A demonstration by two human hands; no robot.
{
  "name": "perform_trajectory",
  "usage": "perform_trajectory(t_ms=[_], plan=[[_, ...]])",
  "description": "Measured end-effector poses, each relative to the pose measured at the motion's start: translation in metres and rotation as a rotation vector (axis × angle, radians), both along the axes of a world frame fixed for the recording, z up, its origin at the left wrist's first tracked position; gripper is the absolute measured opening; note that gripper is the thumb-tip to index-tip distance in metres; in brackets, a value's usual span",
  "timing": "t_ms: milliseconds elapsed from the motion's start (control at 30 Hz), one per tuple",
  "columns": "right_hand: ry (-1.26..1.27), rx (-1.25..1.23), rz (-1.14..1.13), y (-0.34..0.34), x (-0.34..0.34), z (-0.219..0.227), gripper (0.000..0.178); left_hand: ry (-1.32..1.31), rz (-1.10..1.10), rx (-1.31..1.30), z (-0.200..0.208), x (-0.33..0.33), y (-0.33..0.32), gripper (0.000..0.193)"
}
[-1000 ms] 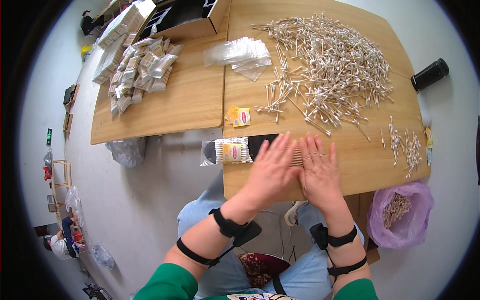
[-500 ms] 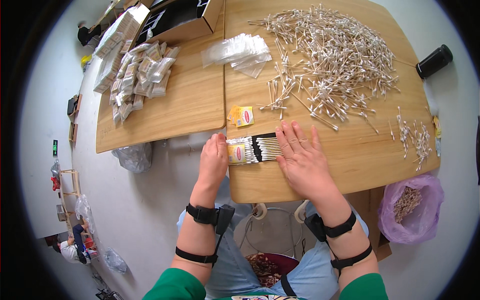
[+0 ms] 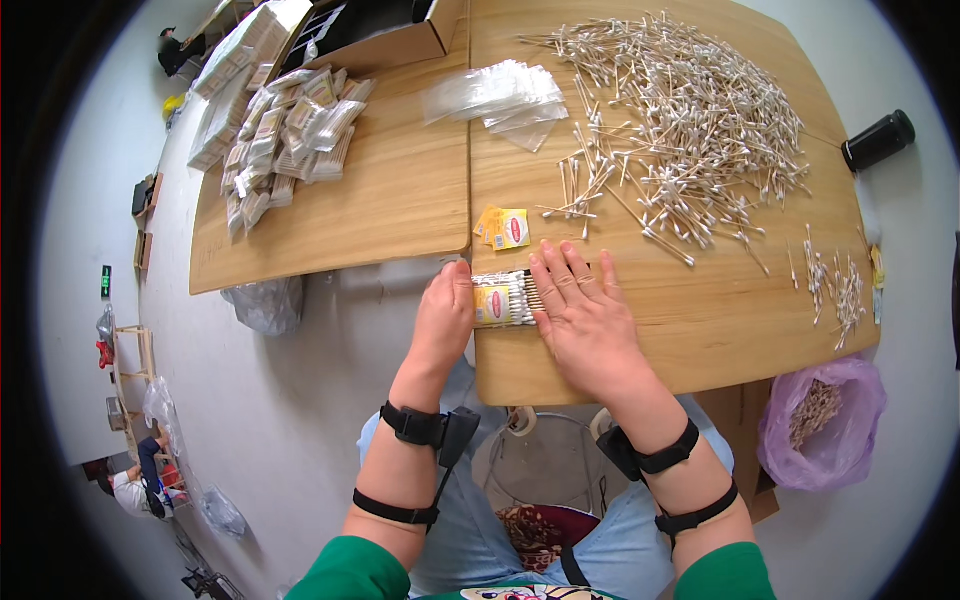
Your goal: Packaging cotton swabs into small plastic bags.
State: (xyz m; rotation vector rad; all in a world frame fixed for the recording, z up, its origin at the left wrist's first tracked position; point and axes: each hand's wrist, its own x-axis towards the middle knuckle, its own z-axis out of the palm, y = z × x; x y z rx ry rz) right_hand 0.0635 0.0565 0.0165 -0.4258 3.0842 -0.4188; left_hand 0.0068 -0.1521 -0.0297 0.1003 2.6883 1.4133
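At the table's near edge lies a small clear bag of cotton swabs (image 3: 518, 290) with a yellow label card (image 3: 491, 305) on it. My left hand (image 3: 440, 315) is closed at the bag's left end, its fingers pressed together along that edge. My right hand (image 3: 585, 315) lies flat, fingers slightly spread, over a row of swabs at the bag's right side. Most of that row and a dark strip beneath are hidden under the palm. Just beyond the bag, several loose yellow cards (image 3: 510, 229) overlap.
A big heap of swabs (image 3: 690, 130) covers the far right, with a smaller group (image 3: 848, 295) near the right edge. Empty clear bags (image 3: 510, 95), filled packs (image 3: 300, 130) and a cardboard box (image 3: 415, 45) lie farther left. A purple bag (image 3: 825, 420) hangs below the table; a black cylinder (image 3: 878, 140) stands beyond.
My right hand has slid left toward my left hand, bringing its row of swabs up against those in the bag. The dark gap between them has closed. The whole view has shifted slightly.
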Motion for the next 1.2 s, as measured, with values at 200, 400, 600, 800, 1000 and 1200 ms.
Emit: perform_trajectory(t_ms=[200, 400, 600, 800, 1000, 1200], plan=[[-0.035, -0.094, -0.009, 0.015, 0.006, 0.002, 0.074, -0.003, 0.134, 0.189, 0.011, 0.001, -0.004, 0.051], [-0.079, 0.078, -0.029, 0.021, 0.014, 0.005, 0.09, -0.062, 0.171, 0.013, 0.012, -0.002, -0.009, 0.05], [-0.071, 0.081, 0.005, -0.002, 0.011, -0.001, 0.097, -0.077, 0.167, 0.011, 0.004, 0.0, -0.008, 0.052], [-0.11, 0.033, 0.012, -0.028, 0.005, 0.004, 0.104, -0.015, 0.155, 0.024, 0.003, -0.002, -0.005, 0.05], [-0.11, 0.036, 0.016, -0.035, 0.001, 0.01, 0.103, 0.081, 0.158, -0.026, 0.004, -0.002, -0.01, 0.047], [-0.077, 0.017, 0.028, -0.027, 0.01, 0.002, 0.099, 0.182, 0.254, 0.114, 0.029, -0.004, -0.018, 0.021]])
